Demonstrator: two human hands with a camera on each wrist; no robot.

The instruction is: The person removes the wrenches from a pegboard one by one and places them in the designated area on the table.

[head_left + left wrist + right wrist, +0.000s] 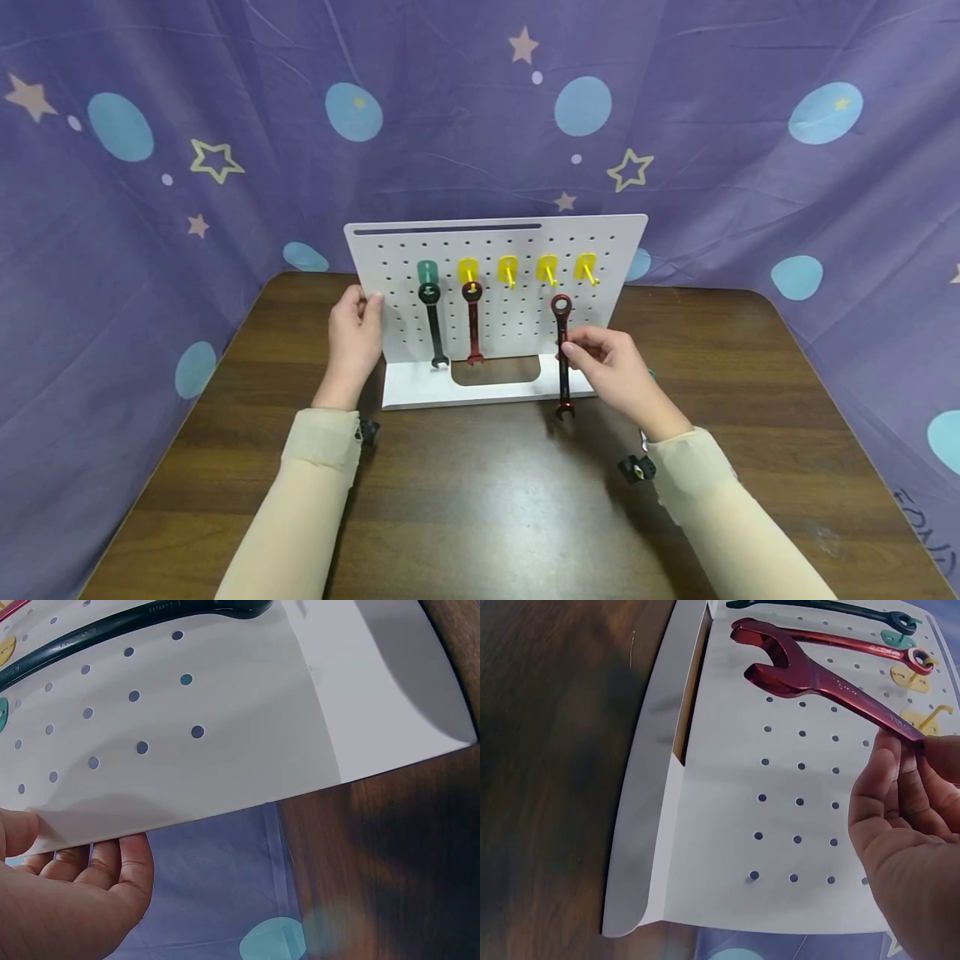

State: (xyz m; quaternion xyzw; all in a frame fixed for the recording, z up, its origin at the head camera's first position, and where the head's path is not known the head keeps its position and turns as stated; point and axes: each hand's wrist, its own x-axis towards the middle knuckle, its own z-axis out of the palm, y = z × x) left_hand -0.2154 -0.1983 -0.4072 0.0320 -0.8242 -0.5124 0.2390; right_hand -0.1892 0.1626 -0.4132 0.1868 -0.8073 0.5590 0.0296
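A white pegboard (pixel 517 325) stands on the table, and my left hand (pixel 356 329) grips its left edge, thumb in front and fingers behind. My right hand (pixel 611 367) pinches a dark red combination wrench (pixel 564 333) by its shank, ring end up, in front of the board's right half. In the right wrist view the open end of this wrench (pixel 787 671) points away from the fingers. A dark green wrench (pixel 435 329) hangs from the green hook (pixel 427 271). Beside it, another red wrench (pixel 473 325) hangs on the leftmost yellow hook (pixel 468 268).
Further right along the same row, yellow hooks (pixel 547 268) bear nothing. The board's white base (pixel 416 390) has a wide cutout and rests on the brown wooden table (pixel 480 500). Behind the table hangs a purple curtain (pixel 465 108) with stars and blue dots.
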